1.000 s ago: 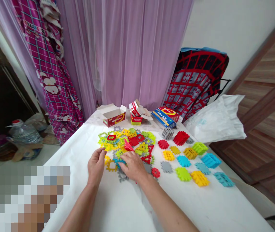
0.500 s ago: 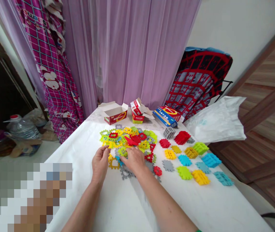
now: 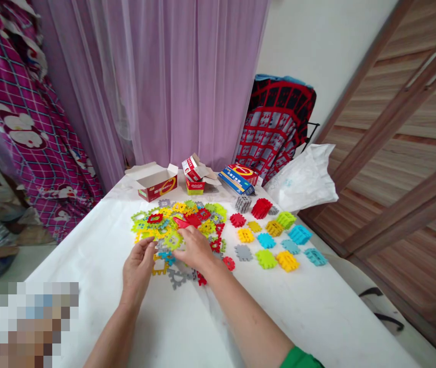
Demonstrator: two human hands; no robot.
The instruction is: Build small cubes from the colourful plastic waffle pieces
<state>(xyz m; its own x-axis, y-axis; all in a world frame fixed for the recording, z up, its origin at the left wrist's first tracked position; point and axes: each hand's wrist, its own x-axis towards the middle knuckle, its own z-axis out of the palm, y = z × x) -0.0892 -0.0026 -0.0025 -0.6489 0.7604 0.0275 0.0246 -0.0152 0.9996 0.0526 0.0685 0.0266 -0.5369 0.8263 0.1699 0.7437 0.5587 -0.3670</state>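
Note:
A heap of toothed plastic building pieces (image 3: 145, 225) in yellow, lime, red, grey and blue lies on the white table. My right hand (image 3: 198, 249) reaches into its near side. Its thumb and fingers are closed around the edge of a lime green piece (image 3: 172, 239). A tilted red piece (image 3: 180, 223) rises just behind the fingertips. At the heap's left front edge is my left hand (image 3: 138, 266), its fingers loosely curled and the thumb slightly apart, with nothing visible in it.
Sorted by colour, stacks and single pieces stand on the right, such as a red stack (image 3: 261, 208) and a blue stack (image 3: 299, 234). An open red box (image 3: 158, 189), smaller boxes (image 3: 195, 186) and a blue box (image 3: 236, 180) line the back. A white bag (image 3: 304, 179) hangs at the right edge.
The whole view has swung to the right, so everything sits further left. My right hand stays at the heap with the lime piece; my left hand remains by the heap's left front.

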